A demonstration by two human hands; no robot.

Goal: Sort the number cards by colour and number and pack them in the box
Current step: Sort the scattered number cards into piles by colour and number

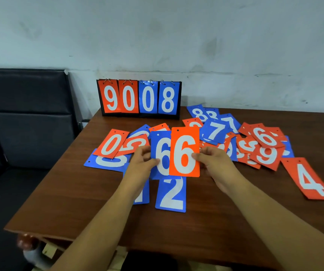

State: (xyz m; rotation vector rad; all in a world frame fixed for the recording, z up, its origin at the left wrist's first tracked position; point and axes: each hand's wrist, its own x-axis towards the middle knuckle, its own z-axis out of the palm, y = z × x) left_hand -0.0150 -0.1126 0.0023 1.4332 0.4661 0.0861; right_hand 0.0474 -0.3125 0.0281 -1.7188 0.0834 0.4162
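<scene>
My left hand (144, 160) pinches a blue 6 card (162, 153) by its left edge, held upright above the table. An orange 6 card (184, 153) overlaps the blue one on its right, with my right hand (214, 161) gripping its right edge. Beneath them lie a blue 2 card (172, 194) and a blue 1 card (142, 196), partly hidden by my left forearm. Loose orange and blue number cards are scattered left and right, among them an orange 0 (112, 145), a blue 7 (215, 132), an orange 9 (267, 156) and an orange 4 (309, 179).
A black flip scoreboard (139, 98) showing 9 0 0 8 stands at the back of the brown wooden table (79, 192), against a white wall. A dark padded seat (24, 106) is on the left. No box is in view.
</scene>
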